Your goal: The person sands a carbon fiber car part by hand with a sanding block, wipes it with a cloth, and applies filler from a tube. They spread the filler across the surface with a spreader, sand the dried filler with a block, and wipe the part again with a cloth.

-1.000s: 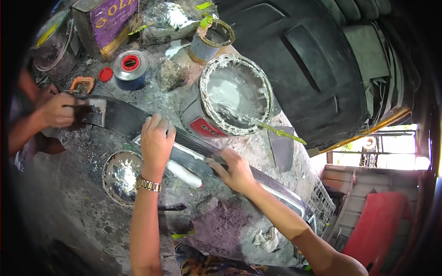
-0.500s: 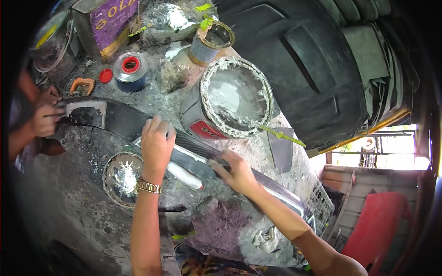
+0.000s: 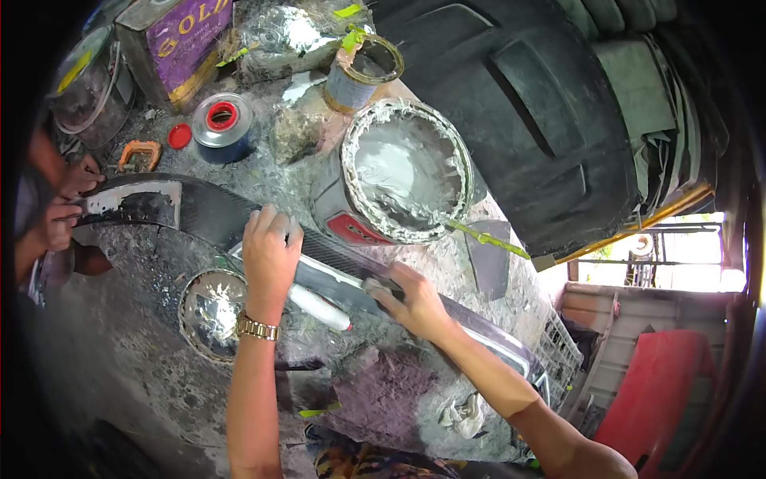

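A long, curved dark car trim panel [image 3: 209, 209] with a woven carbon pattern and pale-edged recesses lies diagonally across the bench. My left hand [image 3: 271, 246], with a gold watch [image 3: 258, 327] at its wrist, is bent over the panel's middle, fingers curled on its far edge. Farther right, my right hand [image 3: 413, 302] grips the panel between thumb and fingers. Below the panel, between my hands, lies a white tube [image 3: 319, 307] with a red tip. Left of my left wrist sits a round, shiny tin lid or dish [image 3: 211, 311]. The undersides of both palms are hidden.
Another person's hands [image 3: 64, 219] are at the panel's left end. Behind the panel stand a large putty-smeared can [image 3: 331, 199] with a green stick, a smaller can [image 3: 347, 89], a red-mouthed tin [image 3: 223, 132] and an orange clamp [image 3: 140, 154]. A crumpled white rag [image 3: 461, 417] lies near me.
The other person's near hand has moved left and slightly down, uncovering more of the panel's left end. My two hands keep nearly the same place on the panel.
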{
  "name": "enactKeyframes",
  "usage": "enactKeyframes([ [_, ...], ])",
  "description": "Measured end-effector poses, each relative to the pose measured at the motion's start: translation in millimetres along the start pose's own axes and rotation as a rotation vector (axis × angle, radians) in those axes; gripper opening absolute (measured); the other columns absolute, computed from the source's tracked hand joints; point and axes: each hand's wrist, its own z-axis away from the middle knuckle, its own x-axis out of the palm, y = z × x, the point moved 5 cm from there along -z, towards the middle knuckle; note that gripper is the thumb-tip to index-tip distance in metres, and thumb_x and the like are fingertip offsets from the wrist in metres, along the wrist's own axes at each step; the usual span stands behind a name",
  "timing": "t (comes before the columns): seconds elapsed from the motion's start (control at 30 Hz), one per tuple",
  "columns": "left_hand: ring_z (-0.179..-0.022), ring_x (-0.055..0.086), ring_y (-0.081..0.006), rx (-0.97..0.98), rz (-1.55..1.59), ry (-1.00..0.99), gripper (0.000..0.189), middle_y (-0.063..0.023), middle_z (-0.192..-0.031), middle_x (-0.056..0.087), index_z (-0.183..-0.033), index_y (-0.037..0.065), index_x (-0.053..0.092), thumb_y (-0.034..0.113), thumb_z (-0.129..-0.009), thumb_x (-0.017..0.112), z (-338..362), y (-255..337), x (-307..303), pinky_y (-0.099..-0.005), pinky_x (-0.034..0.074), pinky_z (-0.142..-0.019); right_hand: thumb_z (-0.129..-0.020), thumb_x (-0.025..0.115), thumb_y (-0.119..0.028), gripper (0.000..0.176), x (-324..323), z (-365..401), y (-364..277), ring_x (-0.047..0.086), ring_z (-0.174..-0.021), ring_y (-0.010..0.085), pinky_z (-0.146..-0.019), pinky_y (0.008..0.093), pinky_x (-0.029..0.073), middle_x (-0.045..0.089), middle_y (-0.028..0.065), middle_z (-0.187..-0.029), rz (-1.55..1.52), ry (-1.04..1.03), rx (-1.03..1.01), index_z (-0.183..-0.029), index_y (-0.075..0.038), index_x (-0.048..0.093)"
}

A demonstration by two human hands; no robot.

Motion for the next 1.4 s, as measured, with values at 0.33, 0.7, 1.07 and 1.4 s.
enactKeyframes([
  [0.33,-0.086,0.056,-0.0367,-0.001,-0.066,-0.045,0.017,-0.0153,-0.087,0.057,-0.076,-0.001,0.06,0.007,-0.087,0.068,3,2,1,-0.0491,0.048,-0.079,-0.092,0.074,-0.025,0.034,2,-13,-3,0.066,-0.092,0.0417,-0.081,0.048,0.052,0.066,0.0218,-0.104,-0.082,-0.074,-0.012,-0.109,0.002,0.065],
  [0.7,-0.085,0.056,-0.0384,-0.014,0.007,-0.018,0.016,-0.0173,-0.086,0.057,-0.075,-0.003,0.06,0.006,-0.087,0.068,-1,2,-1,-0.05,0.046,-0.078,-0.091,0.075,-0.024,0.032,-4,-5,7,0.066,-0.091,0.0406,-0.08,0.045,0.052,0.068,0.0216,-0.102,-0.141,-0.098,0.053,-0.112,-0.001,0.069],
  [1.07,-0.085,0.057,-0.036,0.009,-0.044,-0.044,0.017,-0.0154,-0.086,0.057,-0.075,-0.001,0.06,0.008,-0.088,0.068,-2,0,-1,-0.0488,0.048,-0.079,-0.093,0.074,-0.029,0.036,12,-28,-8,0.065,-0.074,0.0354,-0.069,0.0433,0.052,0.07,0.0197,-0.098,-0.08,-0.175,0.125,-0.116,-0.002,0.067],
  [1.4,-0.085,0.057,-0.0355,0.0,-0.05,-0.052,0.017,-0.0154,-0.086,0.057,-0.074,-0.001,0.059,0.007,-0.086,0.068,-1,2,-2,-0.0483,0.048,-0.078,-0.093,0.075,-0.028,0.038,18,-23,-1,0.067,-0.086,0.0338,-0.082,0.0427,0.053,0.068,0.021,-0.098,-0.15,-0.072,0.043,-0.119,-0.001,0.068],
])
